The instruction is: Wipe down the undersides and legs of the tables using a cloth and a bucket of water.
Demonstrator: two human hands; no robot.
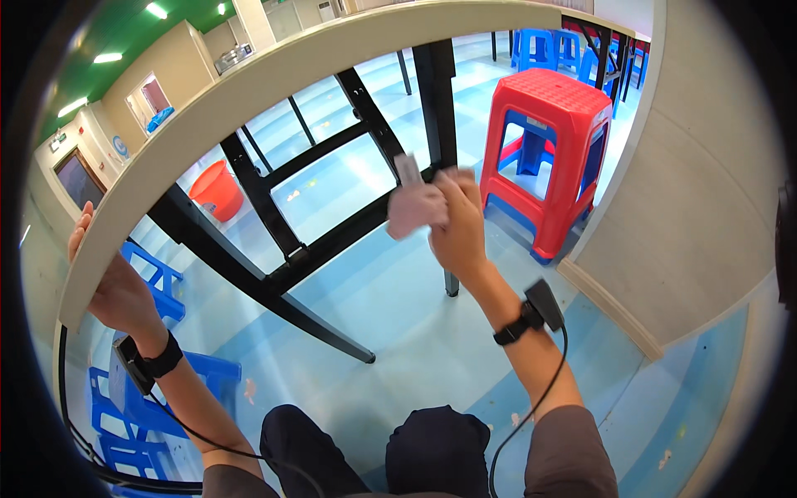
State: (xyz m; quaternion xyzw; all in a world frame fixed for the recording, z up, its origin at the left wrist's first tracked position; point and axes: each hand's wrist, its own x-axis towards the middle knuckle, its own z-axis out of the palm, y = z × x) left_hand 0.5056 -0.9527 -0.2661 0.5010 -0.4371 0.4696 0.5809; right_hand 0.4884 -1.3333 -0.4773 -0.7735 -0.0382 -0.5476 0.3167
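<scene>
My right hand (457, 218) is closed around a pinkish-grey cloth (414, 208), blurred, with a pale flat end sticking up from it. Both are in front of the black metal table frame (336, 239), below the tabletop. At the left, my left hand (118, 286) reaches round the edge of the table (249, 81); its fingertips show beyond the edge and its palm is against the near side. The edge hides part of that hand. A black strap with a small device and cable sits on each wrist.
Right of the table legs stand stacked red and blue plastic stools (548, 93), close to a pale panel (679, 187). An orange-red bucket (218, 190) is on the floor beyond the frame. Blue plastic stools (168, 386) stand at lower left, with others in the far background.
</scene>
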